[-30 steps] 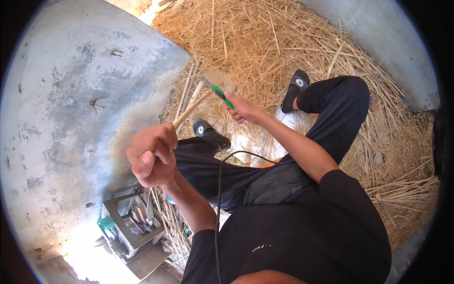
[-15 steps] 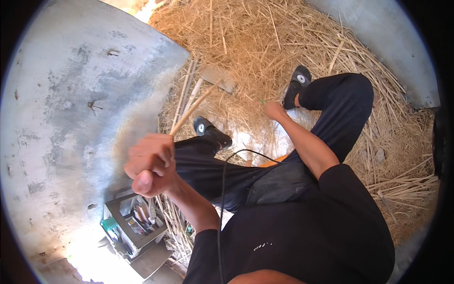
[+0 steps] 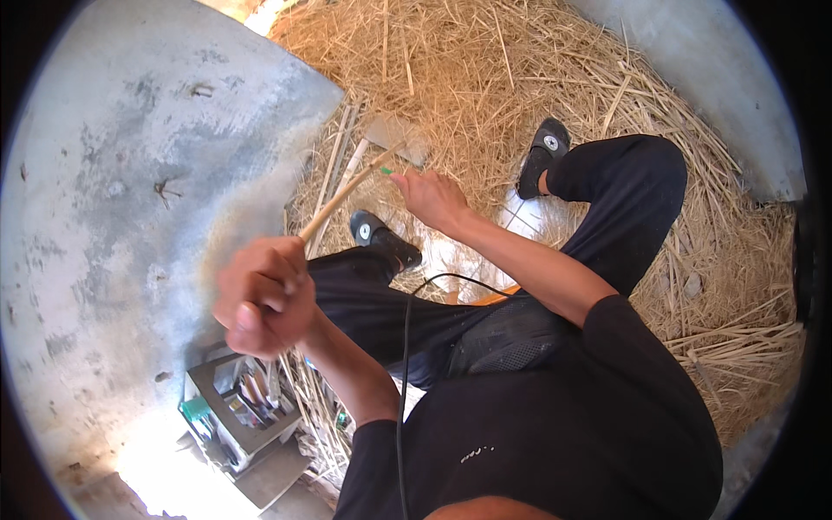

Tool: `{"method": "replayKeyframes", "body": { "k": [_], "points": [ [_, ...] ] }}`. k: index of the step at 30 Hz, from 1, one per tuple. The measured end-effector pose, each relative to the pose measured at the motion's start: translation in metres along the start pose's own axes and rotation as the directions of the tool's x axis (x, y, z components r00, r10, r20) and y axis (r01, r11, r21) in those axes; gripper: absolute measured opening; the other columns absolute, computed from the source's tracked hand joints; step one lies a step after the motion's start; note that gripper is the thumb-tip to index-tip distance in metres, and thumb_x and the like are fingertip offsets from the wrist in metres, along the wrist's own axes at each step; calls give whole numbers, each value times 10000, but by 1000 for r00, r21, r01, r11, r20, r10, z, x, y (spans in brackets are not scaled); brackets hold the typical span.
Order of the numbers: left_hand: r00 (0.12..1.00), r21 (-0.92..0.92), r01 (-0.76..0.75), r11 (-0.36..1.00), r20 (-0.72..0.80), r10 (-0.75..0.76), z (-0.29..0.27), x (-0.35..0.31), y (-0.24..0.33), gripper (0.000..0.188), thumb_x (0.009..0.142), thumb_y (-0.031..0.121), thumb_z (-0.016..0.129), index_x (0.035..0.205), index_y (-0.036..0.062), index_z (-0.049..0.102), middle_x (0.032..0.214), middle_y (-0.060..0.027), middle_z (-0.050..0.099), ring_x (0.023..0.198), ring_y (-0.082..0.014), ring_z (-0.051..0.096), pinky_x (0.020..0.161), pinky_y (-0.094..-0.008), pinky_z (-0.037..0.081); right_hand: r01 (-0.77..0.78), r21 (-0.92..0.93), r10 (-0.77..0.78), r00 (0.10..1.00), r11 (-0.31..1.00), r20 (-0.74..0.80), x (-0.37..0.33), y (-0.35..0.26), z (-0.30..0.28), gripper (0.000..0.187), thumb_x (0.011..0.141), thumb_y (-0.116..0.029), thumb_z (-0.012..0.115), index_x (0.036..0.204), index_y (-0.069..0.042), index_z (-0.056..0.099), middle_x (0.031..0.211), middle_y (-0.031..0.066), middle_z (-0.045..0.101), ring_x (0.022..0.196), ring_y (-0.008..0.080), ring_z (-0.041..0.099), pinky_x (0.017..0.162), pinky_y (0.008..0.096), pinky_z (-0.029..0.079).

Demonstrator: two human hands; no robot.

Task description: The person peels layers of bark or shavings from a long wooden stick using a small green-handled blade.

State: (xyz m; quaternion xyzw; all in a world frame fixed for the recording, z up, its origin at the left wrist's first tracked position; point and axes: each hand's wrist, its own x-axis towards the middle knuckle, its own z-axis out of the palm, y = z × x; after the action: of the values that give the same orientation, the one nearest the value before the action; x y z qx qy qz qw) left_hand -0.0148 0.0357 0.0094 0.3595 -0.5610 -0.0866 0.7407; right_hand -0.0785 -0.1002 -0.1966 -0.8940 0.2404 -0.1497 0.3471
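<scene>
A thin tan stick (image 3: 348, 191), like a bamboo or cane strip, slants up and away from my left hand (image 3: 267, 297). That hand is raised at the left and closed in a fist round the stick's near end. Close to the stick's far end is my right hand (image 3: 433, 199), its fingers closed. A small green piece (image 3: 386, 171) sticks out from its fingertips beside the stick. The rest of what this hand grips is hidden, and I cannot tell whether it touches the stick.
Pale shavings and straw (image 3: 459, 78) cover the floor ahead. Longer strips (image 3: 754, 338) lie at the right. A grey wall (image 3: 139, 173) stands at the left. An open box of small items (image 3: 247, 403) is at the lower left. A black cable (image 3: 409, 347) crosses my lap.
My right hand has moved left and up from beside the right shoe to the stick's far end, carrying the green piece. My left hand and the stick have shifted slightly left.
</scene>
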Motion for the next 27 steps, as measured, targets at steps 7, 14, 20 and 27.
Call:
{"method": "replayKeyframes", "body": {
  "k": [7,14,20,27],
  "points": [
    [998,-21,12,1000,58,-11,-3,0,4,416,815,219,463,469,47,307,409,-29,277,322,-124,243,318,-259,178,165,138,-144,979,977,-146,-5,-30,-13,404,963,-387,377,876,-37,559,587,224,569,565,391,603,519,470,482],
    [998,-23,-45,999,46,46,3,-2,1,420,813,200,459,458,46,297,410,-23,262,325,-124,245,309,-268,182,-18,24,21,995,1000,-100,15,34,46,514,974,-427,316,771,-25,564,575,178,591,485,330,586,404,438,429],
    [998,-10,-25,1000,64,25,-2,-5,6,413,813,206,436,465,47,280,410,-21,253,325,-115,239,313,-257,168,-790,577,-49,581,205,813,28,52,33,573,967,-501,274,765,-9,487,520,114,465,402,265,396,414,371,365],
    [998,17,-4,1000,68,3,-2,-5,5,407,801,194,444,458,56,276,401,-15,256,314,-113,226,309,-257,168,272,83,-258,955,959,-149,1,-16,0,384,978,-308,352,861,-22,580,620,178,564,561,312,595,502,402,454]
  ]
}}
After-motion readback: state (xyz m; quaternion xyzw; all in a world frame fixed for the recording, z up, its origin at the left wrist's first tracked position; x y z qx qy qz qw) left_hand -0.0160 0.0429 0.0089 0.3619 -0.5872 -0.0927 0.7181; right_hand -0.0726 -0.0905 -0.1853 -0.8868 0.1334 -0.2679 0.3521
